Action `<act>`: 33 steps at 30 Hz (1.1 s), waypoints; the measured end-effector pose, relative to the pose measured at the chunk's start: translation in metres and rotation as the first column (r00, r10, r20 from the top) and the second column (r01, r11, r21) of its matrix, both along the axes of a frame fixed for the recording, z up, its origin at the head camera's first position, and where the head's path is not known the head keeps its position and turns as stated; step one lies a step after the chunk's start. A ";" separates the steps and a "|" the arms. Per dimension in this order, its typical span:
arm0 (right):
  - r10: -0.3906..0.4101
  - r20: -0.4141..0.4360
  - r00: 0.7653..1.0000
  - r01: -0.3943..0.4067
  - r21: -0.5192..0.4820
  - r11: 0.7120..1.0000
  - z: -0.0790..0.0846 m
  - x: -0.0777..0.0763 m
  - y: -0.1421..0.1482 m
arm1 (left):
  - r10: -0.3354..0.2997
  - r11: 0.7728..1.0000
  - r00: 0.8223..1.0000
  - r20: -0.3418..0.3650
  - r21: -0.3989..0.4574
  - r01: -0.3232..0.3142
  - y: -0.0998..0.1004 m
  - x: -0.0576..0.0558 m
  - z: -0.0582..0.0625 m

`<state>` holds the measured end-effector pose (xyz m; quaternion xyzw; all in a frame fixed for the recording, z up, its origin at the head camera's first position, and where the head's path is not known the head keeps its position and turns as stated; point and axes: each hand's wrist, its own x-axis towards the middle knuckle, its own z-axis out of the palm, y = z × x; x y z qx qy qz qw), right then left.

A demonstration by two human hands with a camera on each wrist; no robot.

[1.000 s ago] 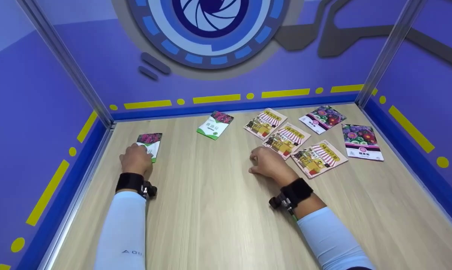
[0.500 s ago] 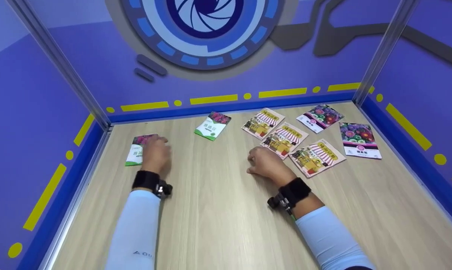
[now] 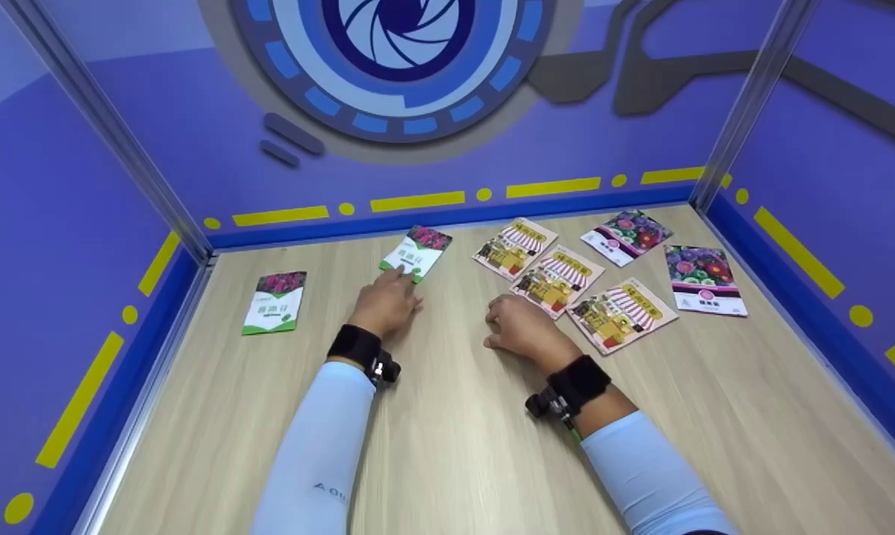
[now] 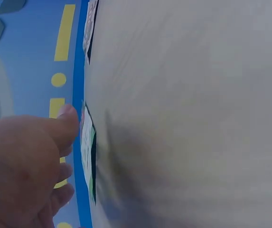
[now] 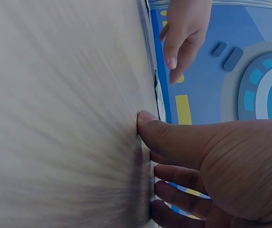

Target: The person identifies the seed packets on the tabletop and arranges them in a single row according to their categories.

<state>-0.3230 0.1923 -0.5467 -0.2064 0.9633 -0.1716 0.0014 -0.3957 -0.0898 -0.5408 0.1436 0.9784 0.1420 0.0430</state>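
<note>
Away from the left green-and-white packet my left hand has moved in the last half-second, to the far green-and-white packet near the back wall. Its fingers are loose and grasp nothing, poised just above that packet's near edge. My right hand holds nothing either, fingers loosely bent, fingertips on the table beside the middle yellow packet. I judge I'm reaching for the far packet; the next move probably calls for lowering my fingertips onto it.
</note>
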 end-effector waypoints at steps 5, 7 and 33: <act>0.016 -0.017 1.000 -0.015 0.016 1.000 -0.001 0.000 -0.002 | -0.027 0.999 0.999 0.020 -0.024 0.027 0.006 0.004 -0.007; 0.004 -0.003 1.000 -0.004 0.013 1.000 0.000 0.001 -0.003 | -0.020 0.999 1.000 0.021 -0.025 0.021 0.006 0.007 -0.008; -0.011 0.013 1.000 0.010 0.048 0.999 0.004 -0.002 -0.001 | -0.269 0.963 0.963 0.012 -0.018 0.269 0.046 0.071 0.003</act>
